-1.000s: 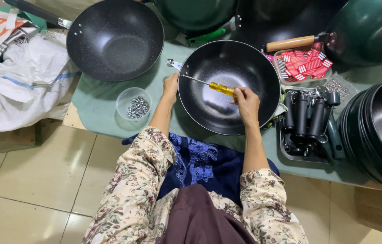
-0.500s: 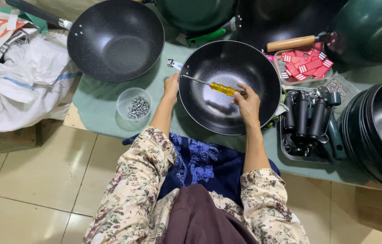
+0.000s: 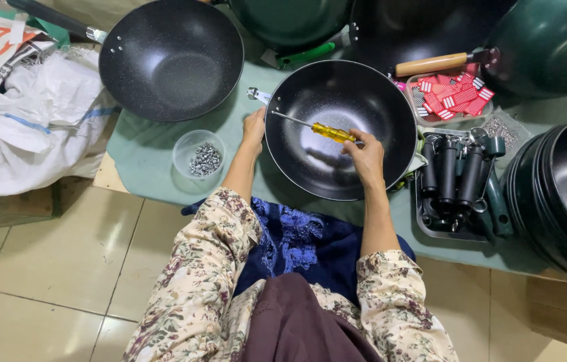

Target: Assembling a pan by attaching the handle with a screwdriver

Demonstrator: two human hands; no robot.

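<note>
A black speckled wok (image 3: 340, 161) sits on the green table cover in front of me. My right hand (image 3: 366, 157) holds a yellow-handled screwdriver (image 3: 317, 128) inside the bowl, its tip at the wok's left wall. My left hand (image 3: 254, 127) grips the left rim from outside, beside a small metal bracket (image 3: 257, 95). A round clear tub of screws (image 3: 199, 155) stands just left of my left forearm.
A second wok with a dark handle (image 3: 171, 59) lies at the back left. A tray of black handles (image 3: 456, 179) is on the right, red packets (image 3: 449, 95) behind it, a stack of woks (image 3: 565, 194) far right. White sacks (image 3: 29, 127) are piled on the left.
My right hand has shifted slightly on the screwdriver. The wok and my left hand stay where they were.
</note>
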